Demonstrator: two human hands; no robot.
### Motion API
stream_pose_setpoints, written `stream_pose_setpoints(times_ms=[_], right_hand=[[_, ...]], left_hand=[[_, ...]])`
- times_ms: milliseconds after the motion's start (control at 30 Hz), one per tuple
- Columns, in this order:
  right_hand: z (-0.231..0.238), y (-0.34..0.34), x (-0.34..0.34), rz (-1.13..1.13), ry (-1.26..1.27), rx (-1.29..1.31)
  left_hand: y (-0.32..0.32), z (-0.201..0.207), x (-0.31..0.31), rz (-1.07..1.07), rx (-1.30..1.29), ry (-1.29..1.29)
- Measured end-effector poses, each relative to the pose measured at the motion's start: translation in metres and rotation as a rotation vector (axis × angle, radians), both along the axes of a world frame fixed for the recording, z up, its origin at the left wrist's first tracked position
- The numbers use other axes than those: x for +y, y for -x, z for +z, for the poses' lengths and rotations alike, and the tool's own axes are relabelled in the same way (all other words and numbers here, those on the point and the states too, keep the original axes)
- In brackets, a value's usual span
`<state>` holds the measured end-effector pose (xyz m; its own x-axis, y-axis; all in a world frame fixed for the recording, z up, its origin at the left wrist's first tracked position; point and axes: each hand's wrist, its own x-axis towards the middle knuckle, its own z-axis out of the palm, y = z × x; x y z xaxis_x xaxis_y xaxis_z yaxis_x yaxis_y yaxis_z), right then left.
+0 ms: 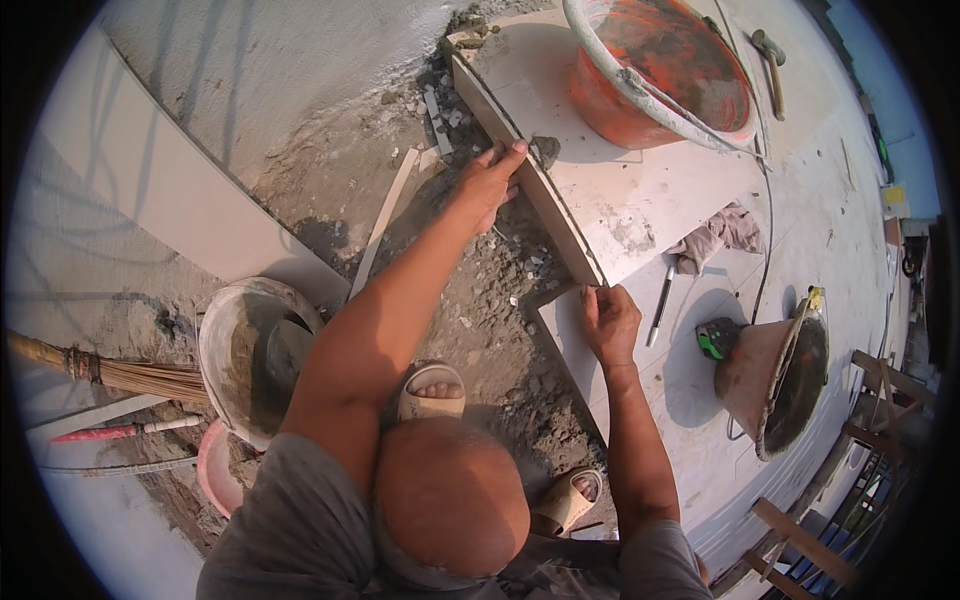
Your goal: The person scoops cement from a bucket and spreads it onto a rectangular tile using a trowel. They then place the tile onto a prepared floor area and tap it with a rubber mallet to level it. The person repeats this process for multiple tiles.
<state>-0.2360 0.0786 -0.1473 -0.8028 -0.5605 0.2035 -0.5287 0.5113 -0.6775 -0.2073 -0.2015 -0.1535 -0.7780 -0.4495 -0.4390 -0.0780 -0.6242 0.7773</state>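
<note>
Left hand [488, 188] grips the tile strip [556, 225] mid-edge, right hand [612, 325] pinches its near end, apparently aligning it; next needs even pressure.

**Orange and Bright Green Against Dusty Cream**

From here, the edge panel [548, 215] looks pale cream with a dark line along its top; the slab [600, 180] beside it is whitish, smeared grey. The big bucket [603, 105] glows orange-red under a grey-white crusted rim. I see a black-and-green gadget [716, 338], a black-and-white pen [661, 305], a dusty mauve-grey cloth [715, 240], beige sandals [435, 400], a grey shirt [300, 520], grey-brown rubble [470, 290] and a straw-yellow broom [150, 376].
</note>
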Motion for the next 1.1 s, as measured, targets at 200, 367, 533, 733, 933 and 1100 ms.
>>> stream_pose_setpoints(times_ms=[200, 367, 533, 733, 933, 1100], right_hand=[[0.001, 0.001, 0.001, 0.005, -0.054, -0.029], [-0.008, 0.002, 0.002, -0.008, -0.018, -0.063], [-0.004, -0.002, 0.011, 0.077, -0.003, -0.066], [-0.007, -0.002, 0.013, 0.003, 0.048, -0.269], [-0.010, -0.004, 0.001, -0.084, 0.036, -0.094], [-0.015, -0.005, -0.010, -0.097, 0.032, 0.109]], left_hand=[[0.001, -0.004, -0.002, 0.007, -0.010, 0.013], [0.000, -0.004, 0.000, 0.020, -0.019, 0.018], [0.001, -0.008, -0.001, 0.039, -0.029, -0.001], [0.001, -0.008, -0.001, 0.079, -0.038, -0.048], [0.004, -0.003, 0.001, 0.083, -0.018, -0.059], [0.001, -0.002, -0.001, 0.072, -0.022, -0.053]])
